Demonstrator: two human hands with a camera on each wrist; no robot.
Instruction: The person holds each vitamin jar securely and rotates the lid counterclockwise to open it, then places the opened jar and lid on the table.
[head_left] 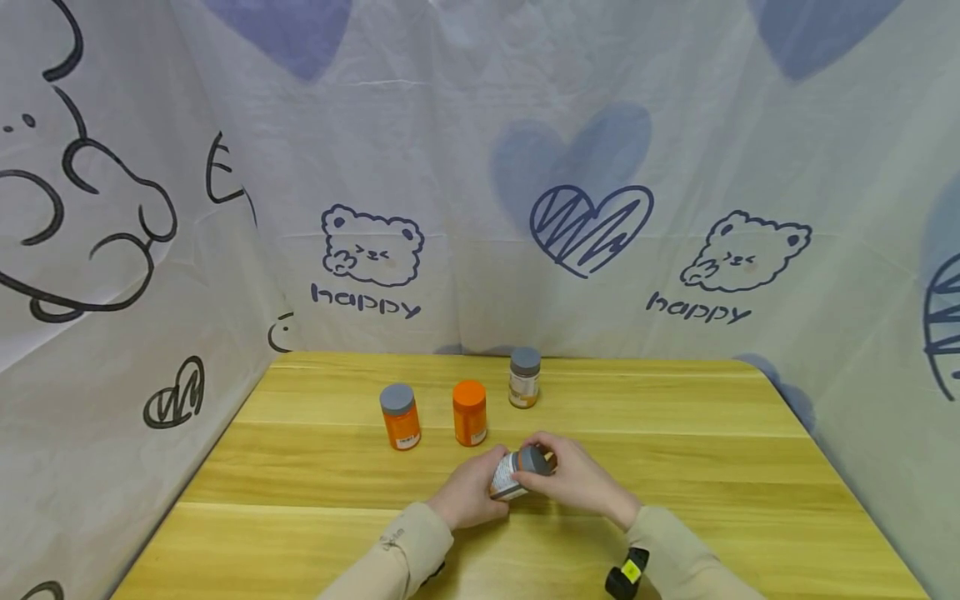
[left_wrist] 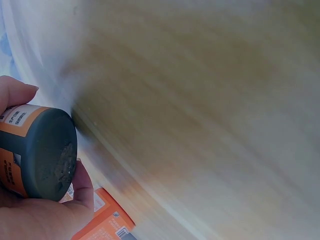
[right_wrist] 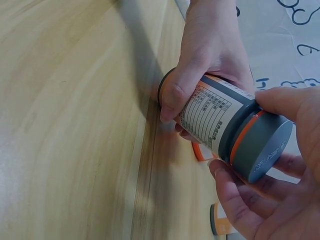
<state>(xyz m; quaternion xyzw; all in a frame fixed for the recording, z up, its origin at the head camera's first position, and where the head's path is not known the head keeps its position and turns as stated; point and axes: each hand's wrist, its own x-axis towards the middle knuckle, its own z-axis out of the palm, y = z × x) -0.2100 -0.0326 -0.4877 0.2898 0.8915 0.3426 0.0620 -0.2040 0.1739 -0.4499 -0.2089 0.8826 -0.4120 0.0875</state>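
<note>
Tilted above the table, a dark grey and orange jar (head_left: 505,477) with a white printed label lies between both hands. My left hand (head_left: 467,495) grips its body near the base. At the other end, my right hand (head_left: 583,482) holds the grey lid (right_wrist: 262,145) with thumb and curled fingers around its rim. A thin orange band shows between lid and body in the right wrist view. The left wrist view shows the dark jar bottom (left_wrist: 52,155) between thumb and fingers.
Behind the hands stand an orange jar with a grey lid (head_left: 400,417), an all-orange jar (head_left: 470,413) and a white-labelled jar with a grey lid (head_left: 524,378). All are upright on the wooden table (head_left: 300,475). A printed cloth (head_left: 465,167) hangs behind.
</note>
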